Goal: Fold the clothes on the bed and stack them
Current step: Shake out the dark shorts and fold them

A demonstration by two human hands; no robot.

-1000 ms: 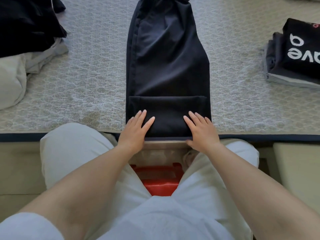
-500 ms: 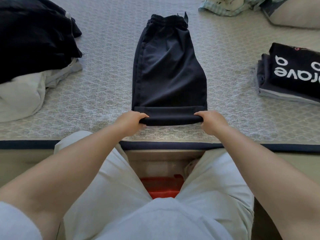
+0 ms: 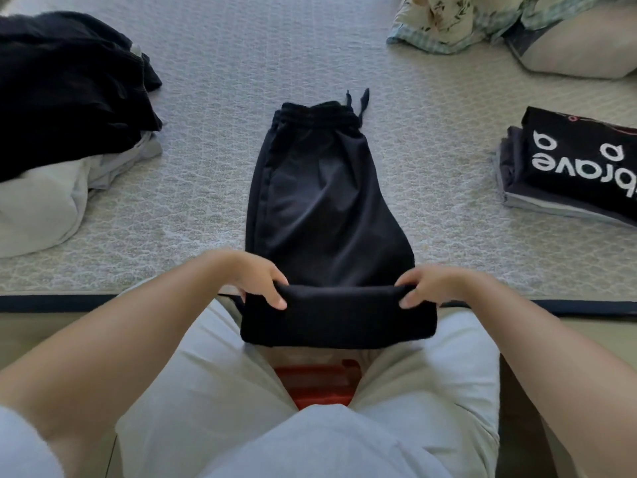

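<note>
Dark navy trousers (image 3: 320, 208) lie lengthwise on the bed, waistband and drawstring at the far end. Their near end is a folded band lifted off the mattress, hanging over the bed's edge. My left hand (image 3: 256, 279) grips the band's left corner, thumb in front and fingers behind. My right hand (image 3: 429, 286) grips its right corner the same way. A stack of folded clothes (image 3: 568, 174), topped by a black shirt with white letters, sits at the right. A heap of unfolded black and white clothes (image 3: 62, 132) lies at the left.
The grey quilted mattress (image 3: 448, 219) has a dark border along its near edge. Pillows and a floral cloth (image 3: 482, 22) lie at the far right. My knees in pale trousers press against the bed, with a red stool (image 3: 320, 384) between them.
My hands went from lying flat on the folded band to gripping its two corners. They have lifted the band off the mattress and drawn it toward me.
</note>
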